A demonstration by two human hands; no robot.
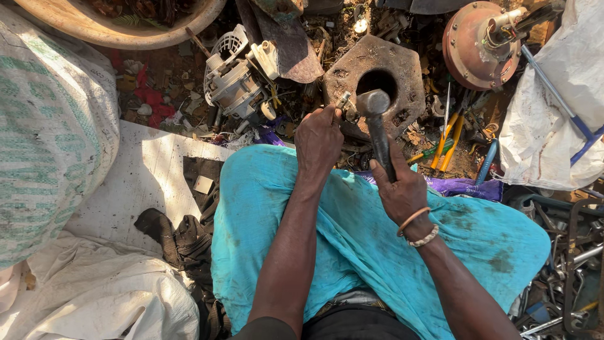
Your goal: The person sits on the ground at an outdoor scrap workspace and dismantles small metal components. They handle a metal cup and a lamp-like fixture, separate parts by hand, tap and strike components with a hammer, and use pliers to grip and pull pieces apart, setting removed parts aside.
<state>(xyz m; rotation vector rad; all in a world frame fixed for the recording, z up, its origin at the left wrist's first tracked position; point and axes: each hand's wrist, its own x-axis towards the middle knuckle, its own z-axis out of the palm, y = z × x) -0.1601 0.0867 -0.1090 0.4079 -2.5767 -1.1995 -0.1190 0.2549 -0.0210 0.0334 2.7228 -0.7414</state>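
My right hand (401, 192) grips the dark handle of a hammer (375, 113), whose grey steel head sits just over the rim of a rusty hexagonal metal block (402, 69) with a round hole. My left hand (319, 140) pinches a small metal part (343, 101) against the near edge of that block, right beside the hammer head. Both forearms reach out over my lap, which is covered in turquoise cloth (352, 233). Two bracelets circle my right wrist.
Scrap lies all around: a white motor assembly (239, 72), a round rusty drum (475, 44), yellow-handled pliers (448, 141), woven sacks (47, 126) at left, a white bag (553, 113) at right, metal bars (579, 264) lower right, a white board (138, 182).
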